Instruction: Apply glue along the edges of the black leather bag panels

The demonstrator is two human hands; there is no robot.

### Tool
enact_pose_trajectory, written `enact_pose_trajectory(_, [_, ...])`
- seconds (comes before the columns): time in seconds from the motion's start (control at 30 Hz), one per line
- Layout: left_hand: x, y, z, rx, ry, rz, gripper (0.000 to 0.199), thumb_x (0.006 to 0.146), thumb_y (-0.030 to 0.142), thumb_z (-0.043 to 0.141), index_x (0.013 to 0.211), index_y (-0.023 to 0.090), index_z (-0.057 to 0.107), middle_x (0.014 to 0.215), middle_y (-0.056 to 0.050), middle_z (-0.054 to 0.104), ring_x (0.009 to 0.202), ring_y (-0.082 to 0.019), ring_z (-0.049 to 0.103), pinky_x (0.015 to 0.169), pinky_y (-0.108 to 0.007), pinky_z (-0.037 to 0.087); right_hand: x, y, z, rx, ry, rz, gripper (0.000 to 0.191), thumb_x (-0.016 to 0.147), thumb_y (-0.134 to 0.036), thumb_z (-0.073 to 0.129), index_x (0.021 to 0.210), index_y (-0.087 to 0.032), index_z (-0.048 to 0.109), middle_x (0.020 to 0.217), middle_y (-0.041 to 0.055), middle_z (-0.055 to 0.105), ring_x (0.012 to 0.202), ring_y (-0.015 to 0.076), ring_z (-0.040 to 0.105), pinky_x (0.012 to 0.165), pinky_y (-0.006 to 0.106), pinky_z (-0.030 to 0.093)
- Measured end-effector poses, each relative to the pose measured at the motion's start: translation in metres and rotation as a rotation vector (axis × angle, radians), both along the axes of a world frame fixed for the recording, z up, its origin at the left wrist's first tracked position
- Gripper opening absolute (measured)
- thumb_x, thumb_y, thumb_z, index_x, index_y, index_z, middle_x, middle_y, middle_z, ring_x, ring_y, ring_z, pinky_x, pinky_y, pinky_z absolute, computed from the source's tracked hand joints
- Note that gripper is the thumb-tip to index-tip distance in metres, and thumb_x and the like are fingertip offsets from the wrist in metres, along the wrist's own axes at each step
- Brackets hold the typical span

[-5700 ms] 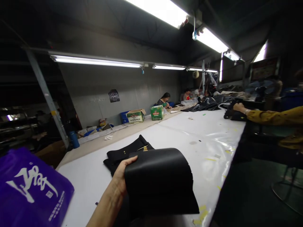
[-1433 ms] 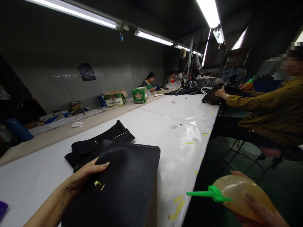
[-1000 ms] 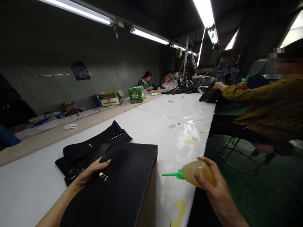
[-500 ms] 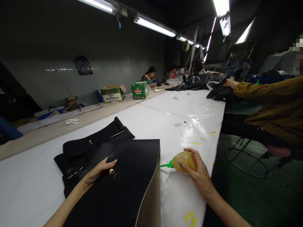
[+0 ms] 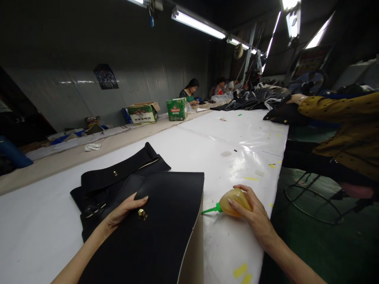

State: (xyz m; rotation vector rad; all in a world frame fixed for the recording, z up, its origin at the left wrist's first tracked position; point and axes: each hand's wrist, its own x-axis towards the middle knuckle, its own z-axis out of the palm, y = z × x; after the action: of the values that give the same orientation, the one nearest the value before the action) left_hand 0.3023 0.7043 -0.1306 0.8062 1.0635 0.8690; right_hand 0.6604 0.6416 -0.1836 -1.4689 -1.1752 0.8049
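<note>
My left hand (image 5: pixel 128 210) grips a large black leather piece (image 5: pixel 166 213) by its left edge, thumb on top beside a gold clasp (image 5: pixel 142 214). Its underside is pale where the right edge curves. In my right hand (image 5: pixel 251 209) is a squeeze bottle (image 5: pixel 234 202) of amber liquid, fingers wrapped round it. The bottle's green nozzle (image 5: pixel 211 209) points left, its tip at the right edge of the leather; whether it touches cannot be told. Behind my left hand lies another black leather item (image 5: pixel 118 177) with a small gold fitting.
The white table (image 5: pixel 189 146) bears yellow tape scraps (image 5: pixel 240 270) near its right edge. Green boxes (image 5: pixel 177 109) stand at the back left. Black pieces (image 5: pixel 251 98) are piled at the far end. A person in a mustard sleeve (image 5: pixel 334 110) is at the right; others sit farther back.
The camera view has shifted slightly. The nozzle tip has moved a little down along the leather's right edge, with the bottle still in my right hand. My left hand keeps its hold.
</note>
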Motion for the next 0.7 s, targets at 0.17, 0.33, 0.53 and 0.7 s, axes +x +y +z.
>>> enact_pose_trajectory(0.17, [0.003,-0.001,0.002,0.018,-0.01,0.014,0.067,0.07,0.017,0.077,0.13,0.01,0.048,0.096,-0.016,0.075,0.083,-0.033,0.072,0.065,-0.037,0.061,-0.001,0.007,-0.004,0.003,-0.006,-0.01,0.049,0.08,-0.054,0.064,0.117,-0.027,0.046,0.092,-0.0005,0.061,0.083,0.0225,0.06,0.074,0.032,0.047])
enact_pose_trajectory(0.33, [0.002,-0.001,0.004,0.017,0.007,0.034,0.062,0.07,0.015,0.076,0.126,0.009,0.051,0.098,-0.017,0.075,0.082,-0.031,0.073,0.065,-0.034,0.061,0.001,-0.008,-0.004,-0.057,0.021,0.141,0.048,0.08,-0.052,0.065,0.116,-0.028,0.046,0.093,-0.0008,0.061,0.085,0.0216,0.059,0.074,0.03,0.047])
enact_pose_trajectory(0.53, [0.0,-0.002,0.002,0.017,0.024,0.062,0.065,0.069,0.015,0.077,0.127,0.01,0.05,0.1,-0.017,0.075,0.088,-0.033,0.072,0.067,-0.037,0.062,0.004,-0.001,-0.002,-0.025,0.004,0.084,0.048,0.08,-0.051,0.067,0.116,-0.028,0.046,0.094,-0.0006,0.06,0.086,0.022,0.058,0.077,0.031,0.046])
enact_pose_trajectory(0.7, [0.002,-0.004,0.007,0.014,-0.015,0.044,0.066,0.068,0.015,0.078,0.128,0.009,0.052,0.097,-0.017,0.075,0.086,-0.034,0.072,0.065,-0.036,0.062,0.0,-0.009,0.001,-0.065,0.018,0.174,0.048,0.078,-0.051,0.066,0.116,-0.028,0.046,0.093,-0.0005,0.061,0.083,0.0218,0.059,0.074,0.031,0.048])
